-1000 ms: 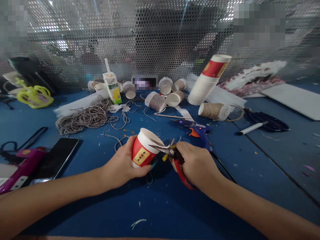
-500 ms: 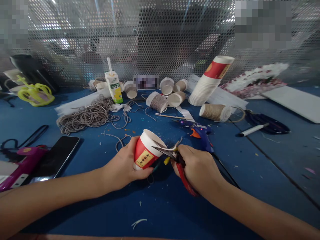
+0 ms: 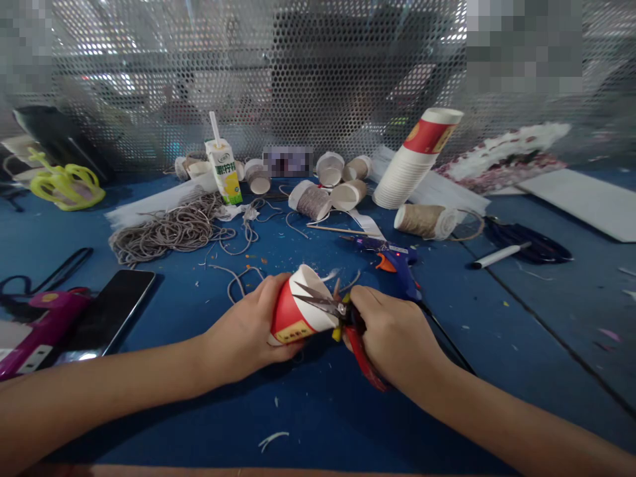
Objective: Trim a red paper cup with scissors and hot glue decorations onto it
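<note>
My left hand (image 3: 256, 321) is wrapped round a red and white paper cup (image 3: 293, 315), tilted with its mouth to the upper right. A yellow label shows on the cup's side. In my right hand (image 3: 392, 328) is a pair of scissors (image 3: 330, 306) with red handles. Their blades stand apart and lie across the white upper part of the cup, close to its rim. Beyond the two hands, a blue glue gun (image 3: 397, 255) with an orange trigger lies on the blue table (image 3: 199, 424).
Behind stand a leaning cup stack (image 3: 410, 165), a drink carton (image 3: 224, 173) and several twine-wrapped cups (image 3: 312, 201). Grey cord (image 3: 169, 232) lies left, above a phone (image 3: 114, 308) and a magenta tool (image 3: 52, 324). A marker (image 3: 499, 256) is at right; perforated metal (image 3: 318, 86) borders the back.
The cup has turned and tipped in my left hand, its mouth now pointing more to the right. The scissor blades have opened wider across its white band.
</note>
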A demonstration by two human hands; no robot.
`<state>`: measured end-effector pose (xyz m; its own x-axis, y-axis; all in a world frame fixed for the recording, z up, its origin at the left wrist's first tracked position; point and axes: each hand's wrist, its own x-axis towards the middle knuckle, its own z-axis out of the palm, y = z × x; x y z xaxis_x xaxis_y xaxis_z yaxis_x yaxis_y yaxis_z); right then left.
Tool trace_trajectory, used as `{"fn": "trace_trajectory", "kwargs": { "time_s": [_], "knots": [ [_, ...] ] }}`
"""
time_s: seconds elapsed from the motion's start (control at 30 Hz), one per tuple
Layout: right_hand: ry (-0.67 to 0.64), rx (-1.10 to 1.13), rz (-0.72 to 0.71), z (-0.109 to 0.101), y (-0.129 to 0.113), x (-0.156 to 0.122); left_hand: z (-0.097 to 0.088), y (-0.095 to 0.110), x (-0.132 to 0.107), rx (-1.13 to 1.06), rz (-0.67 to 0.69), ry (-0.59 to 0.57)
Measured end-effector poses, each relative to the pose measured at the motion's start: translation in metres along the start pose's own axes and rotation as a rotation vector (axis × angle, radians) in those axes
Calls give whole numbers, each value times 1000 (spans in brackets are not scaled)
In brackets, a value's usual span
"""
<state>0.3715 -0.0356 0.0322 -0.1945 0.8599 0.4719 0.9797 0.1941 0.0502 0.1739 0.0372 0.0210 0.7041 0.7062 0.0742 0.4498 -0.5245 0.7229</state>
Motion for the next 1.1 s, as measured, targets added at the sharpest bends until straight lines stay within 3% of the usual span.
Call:
{"fn": "trace_trajectory", "kwargs": {
  "time_s": [0.1,0.27,0.37,0.53,0.77,1.1],
  "knots": [
    [29,28,4,-3,0,2,0,1,-1,-10,19,8],
    [13,166,200,-2,4,11,-10,7,4,-123,-104,-11],
    [22,177,244,-2,7,14,-12,4,7,-199,-112,2],
    [-26,74,240,-3,8,18,-9,-3,8,-295,-155,-12],
    [-129,-5,134,-1,8,16,-11,4,8,-259,-174,-5],
    [11,-47,-3,4,9,9,-8,8,2,-132,-89,43]
  ]
}}
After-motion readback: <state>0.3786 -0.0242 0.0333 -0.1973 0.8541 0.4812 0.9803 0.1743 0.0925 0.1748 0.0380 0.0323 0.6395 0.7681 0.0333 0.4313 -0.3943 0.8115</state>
